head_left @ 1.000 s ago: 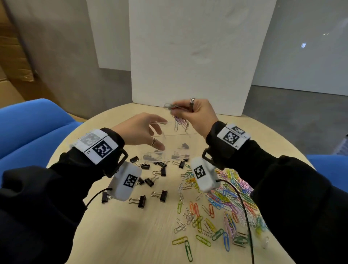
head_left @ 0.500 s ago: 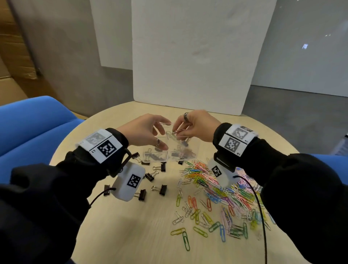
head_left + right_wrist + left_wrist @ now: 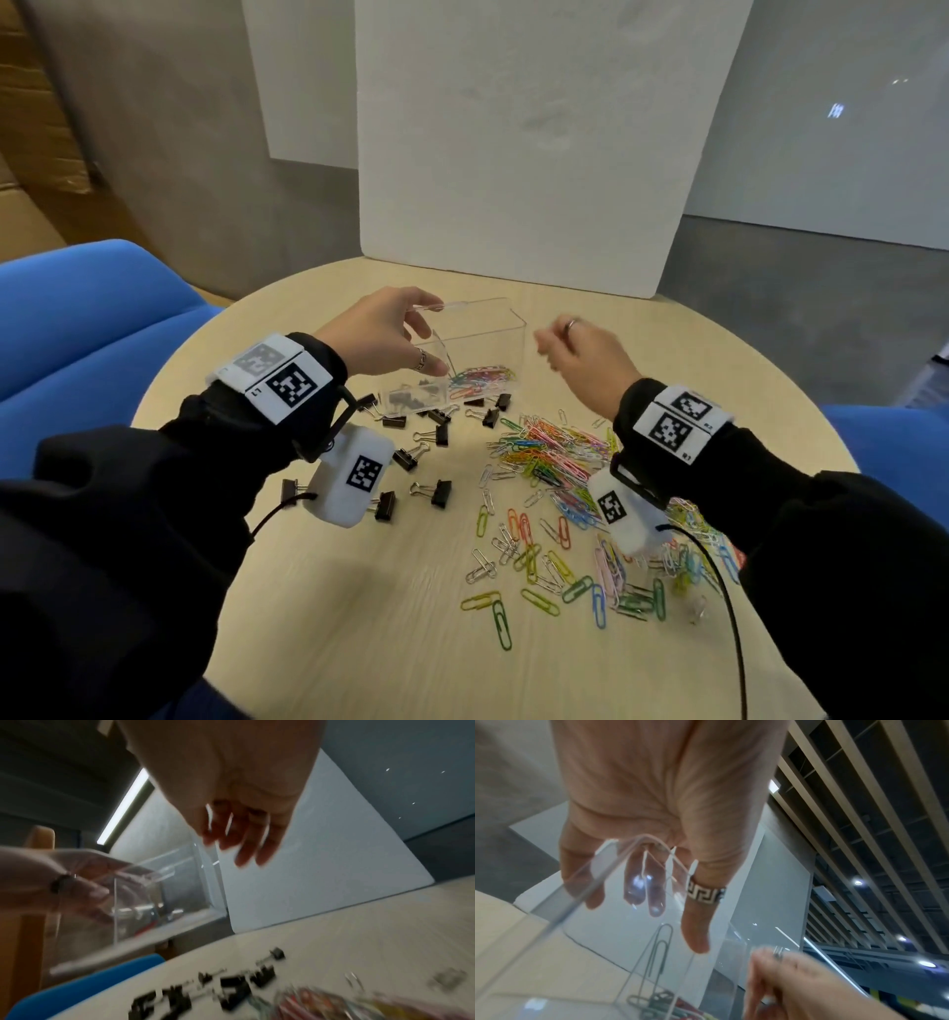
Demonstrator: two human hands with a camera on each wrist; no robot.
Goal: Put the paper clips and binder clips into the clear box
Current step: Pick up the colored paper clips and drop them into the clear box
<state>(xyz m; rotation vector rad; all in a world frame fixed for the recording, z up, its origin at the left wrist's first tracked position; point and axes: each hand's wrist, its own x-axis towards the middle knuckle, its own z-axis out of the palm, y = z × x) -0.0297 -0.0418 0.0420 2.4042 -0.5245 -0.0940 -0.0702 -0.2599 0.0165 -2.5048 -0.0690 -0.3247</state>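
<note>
My left hand (image 3: 382, 331) is gripping the near-left rim of the clear box (image 3: 482, 329) on the round table (image 3: 359, 591) | my right hand (image 3: 585, 360) is hovering beside it, fingers loosely hanging, empty | paper clips (image 3: 554, 462) and binder clips (image 3: 436, 437) are lying partly inside, mostly scattered before it.
</note>
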